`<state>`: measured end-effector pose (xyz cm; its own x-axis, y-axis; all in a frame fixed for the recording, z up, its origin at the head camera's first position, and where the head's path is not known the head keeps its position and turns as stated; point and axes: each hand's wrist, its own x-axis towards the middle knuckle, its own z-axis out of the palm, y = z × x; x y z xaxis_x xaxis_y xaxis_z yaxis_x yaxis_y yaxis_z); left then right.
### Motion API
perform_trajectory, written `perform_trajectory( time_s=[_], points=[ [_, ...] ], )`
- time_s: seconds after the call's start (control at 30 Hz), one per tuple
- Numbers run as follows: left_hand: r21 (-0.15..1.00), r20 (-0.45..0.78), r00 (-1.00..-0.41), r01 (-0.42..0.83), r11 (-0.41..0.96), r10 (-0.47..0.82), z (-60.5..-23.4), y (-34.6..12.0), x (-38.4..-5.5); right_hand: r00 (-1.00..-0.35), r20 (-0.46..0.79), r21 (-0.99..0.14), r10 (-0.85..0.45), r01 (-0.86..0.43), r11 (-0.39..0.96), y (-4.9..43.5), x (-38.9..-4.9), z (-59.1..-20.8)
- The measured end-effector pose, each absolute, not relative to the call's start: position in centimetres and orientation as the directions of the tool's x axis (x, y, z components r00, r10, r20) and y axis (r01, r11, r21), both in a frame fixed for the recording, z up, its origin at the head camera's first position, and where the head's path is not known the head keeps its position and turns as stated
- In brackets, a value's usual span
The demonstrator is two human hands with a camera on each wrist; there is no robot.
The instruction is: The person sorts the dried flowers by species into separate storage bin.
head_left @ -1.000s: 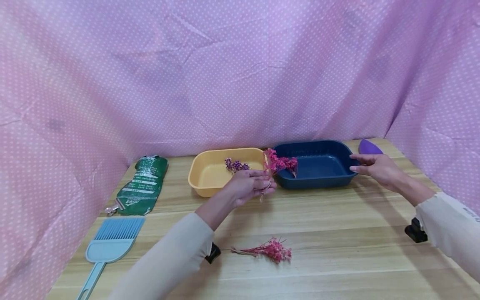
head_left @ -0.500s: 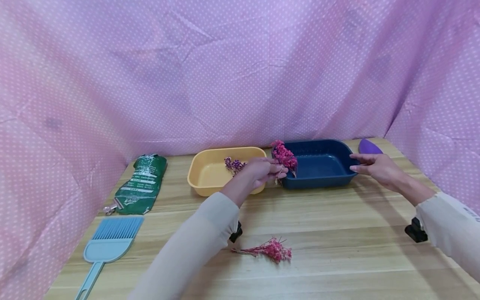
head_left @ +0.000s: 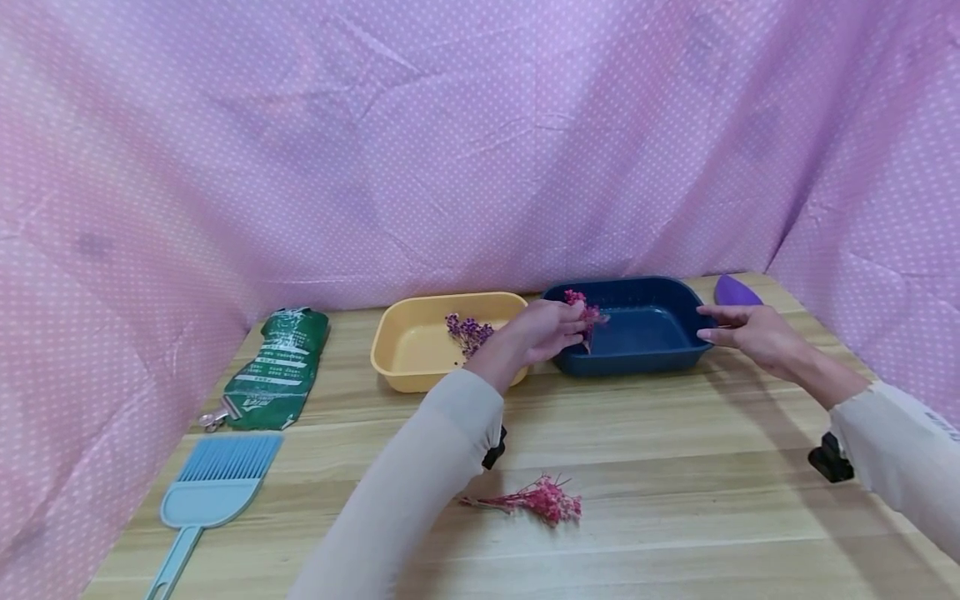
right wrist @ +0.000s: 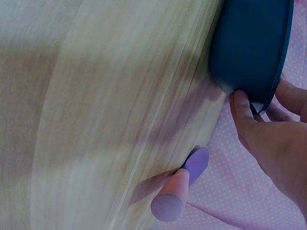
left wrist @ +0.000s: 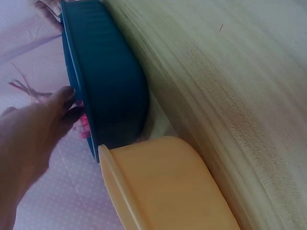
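Observation:
My left hand (head_left: 551,329) holds a bunch of pink dried flowers (head_left: 590,317) over the left end of a dark blue basin (head_left: 648,360). Its fingers partly hide the blossoms; in the left wrist view, pink blossoms (left wrist: 83,127) show below the fingers at the basin's rim. At the other end, my right hand (head_left: 761,340) grips the basin, thumb and fingers on either side of its rim, as the right wrist view shows. Purple dried flowers (head_left: 468,333) lie in a yellow basin (head_left: 408,383), close by my left wrist. Another pink bunch (head_left: 543,500) lies on the table, nearer me.
On the left lie a green packet (head_left: 277,375) with a metal clip (head_left: 220,413) and a light blue brush (head_left: 213,492). A purple-bladed tool (right wrist: 196,165) with a pinkish handle stands beyond my right hand. Pink dotted cloth (head_left: 450,167) borders the wooden table (head_left: 675,467).
My left hand has carried the pink flowers rightward from the yellow basin's edge to the blue basin's left end, where less of them shows. My right hand has stayed on the rim.

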<state>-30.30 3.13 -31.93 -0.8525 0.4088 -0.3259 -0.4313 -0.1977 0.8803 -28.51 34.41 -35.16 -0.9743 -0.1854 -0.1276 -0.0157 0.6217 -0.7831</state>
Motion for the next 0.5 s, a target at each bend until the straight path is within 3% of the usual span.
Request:
perform_trajectory(
  time_s=[0.3, 0.5],
  points=[
    [0.878, -0.288, -0.844, -0.421, -0.226, 0.452, -31.65, 2.6, -30.24, -0.975, -0.131, -0.789, -0.18, -0.007, 0.614, 34.37, -28.59, -35.04],
    [0.882, -0.323, -0.816, -0.443, -0.159, 0.48, -31.39, 2.31, -29.58, -0.975, -0.129, -0.788, -0.183, -0.012, 0.615, 34.33, -28.48, -35.1]
  ],
)
